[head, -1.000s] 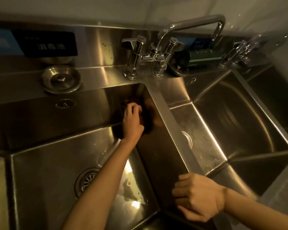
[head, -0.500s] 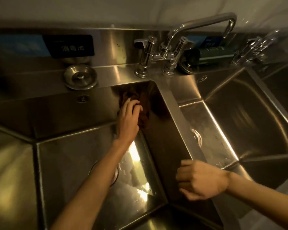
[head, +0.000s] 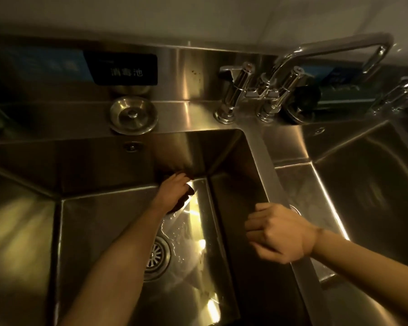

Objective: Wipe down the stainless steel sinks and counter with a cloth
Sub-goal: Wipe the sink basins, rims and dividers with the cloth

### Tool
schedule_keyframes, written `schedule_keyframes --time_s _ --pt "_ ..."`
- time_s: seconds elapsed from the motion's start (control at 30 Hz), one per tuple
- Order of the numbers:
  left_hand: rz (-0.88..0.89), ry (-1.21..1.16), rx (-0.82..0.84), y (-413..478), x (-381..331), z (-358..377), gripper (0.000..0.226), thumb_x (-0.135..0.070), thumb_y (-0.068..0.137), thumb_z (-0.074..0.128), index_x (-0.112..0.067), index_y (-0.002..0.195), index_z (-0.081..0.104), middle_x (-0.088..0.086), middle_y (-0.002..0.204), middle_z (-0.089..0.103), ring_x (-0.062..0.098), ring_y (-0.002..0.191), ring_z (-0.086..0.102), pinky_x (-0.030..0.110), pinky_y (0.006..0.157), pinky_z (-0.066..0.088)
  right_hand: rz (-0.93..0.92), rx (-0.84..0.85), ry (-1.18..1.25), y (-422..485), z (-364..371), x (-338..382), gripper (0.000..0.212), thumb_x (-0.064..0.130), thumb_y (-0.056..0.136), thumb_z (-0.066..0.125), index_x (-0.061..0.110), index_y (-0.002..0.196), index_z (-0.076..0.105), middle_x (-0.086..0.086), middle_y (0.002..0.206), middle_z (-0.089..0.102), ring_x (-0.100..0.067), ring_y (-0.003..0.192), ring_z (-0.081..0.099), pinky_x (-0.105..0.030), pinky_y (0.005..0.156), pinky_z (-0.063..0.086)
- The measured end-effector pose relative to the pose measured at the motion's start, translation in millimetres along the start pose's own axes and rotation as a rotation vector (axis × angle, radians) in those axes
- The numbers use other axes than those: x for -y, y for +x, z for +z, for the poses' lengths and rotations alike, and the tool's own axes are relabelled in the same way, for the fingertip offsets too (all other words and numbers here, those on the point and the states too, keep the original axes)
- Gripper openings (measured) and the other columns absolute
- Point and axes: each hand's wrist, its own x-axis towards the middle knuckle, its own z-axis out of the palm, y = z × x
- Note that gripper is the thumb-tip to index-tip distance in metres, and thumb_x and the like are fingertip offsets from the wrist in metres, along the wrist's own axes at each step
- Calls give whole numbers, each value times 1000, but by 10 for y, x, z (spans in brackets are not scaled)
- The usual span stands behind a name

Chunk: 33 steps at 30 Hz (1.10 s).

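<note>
A pale wall runs across the top, above a steel backsplash. On the backsplash sits a dark sign with white characters, with a blue label just beside it to the left. The room is dim; warm yellowish light glints off the metal in streaks. A chrome tap rises at the back ledge, near a round steel lid.

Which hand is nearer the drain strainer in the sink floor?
Left. The left hand presses the cloth just beyond the drain strainer; the right hand rests on the divider.
</note>
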Motion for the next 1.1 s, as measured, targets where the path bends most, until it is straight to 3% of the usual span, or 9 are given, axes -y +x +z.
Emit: schedule_keyframes --time_s 0.07,0.13,0.2,0.27,0.4,0.57,0.7,0.93,1.1 --pt "48 -4 -112 45 -64 -232 30 -14 93 51 -8 121 62 9 139 50 23 135 39 32 111 30 3 -6 0 -2 14 -4 23 31 84 52 22 63 54 5 68 54 -13 63 49 -26 67 31" --pt "193 53 -484 94 -101 -558 19 -6 89 53 -7 93 72 12 119 65 28 119 57 39 99 45 4 -5 -3 -7 27 -2 23 31 84 52 22 63 54 5 67 54 -13 63 49 -25 67 30" --pt "283 97 -775 151 -85 -837 27 -3 95 45 -7 91 71 12 115 67 29 115 59 39 96 47 -4 -12 -7 4 12 -1 23 32 83 53 23 62 54 6 67 53 -11 62 49 -25 67 30" --pt "358 194 -847 184 -35 -962 26 -1 93 48 -10 95 72 10 115 68 27 115 60 38 95 48 -9 -24 -15 19 -14 1 23 32 83 54 23 61 53 7 66 53 -11 62 48 -24 67 30" --pt "423 470 -430 157 94 -614 28 -11 77 68 -25 100 74 -3 122 65 18 119 57 33 99 47 0 -22 -14 -2 4 -3 23 33 84 54 24 63 53 8 66 52 -10 62 47 -24 67 29" --pt "278 515 -53 24 215 171 27 -20 83 63 -25 109 70 -5 135 56 16 131 44 32 109 34 -11 -37 -16 -16 50 -18 23 32 83 54 24 62 52 7 66 52 -10 62 46 -24 67 29" --pt "239 477 -85 -298 433 70 27 -30 67 79 -32 94 75 -12 119 66 11 116 58 28 97 45 -25 -42 -29 12 9 3 24 30 83 51 23 61 53 6 64 53 -12 61 48 -25 66 30" --pt "174 373 -693 -1119 922 -484 26 -5 91 54 -16 107 70 5 122 65 24 115 60 39 90 40 -29 -35 -93 57 -55 54 24 35 81 47 27 59 55 10 62 54 -7 58 50 -23 65 26" --pt "26 362 -664 -1403 1015 -307 34 -4 86 46 -16 102 74 3 113 70 24 103 66 33 80 51 -13 -49 -105 29 -2 43 25 37 80 46 29 59 57 12 62 54 -5 57 51 -22 67 27"
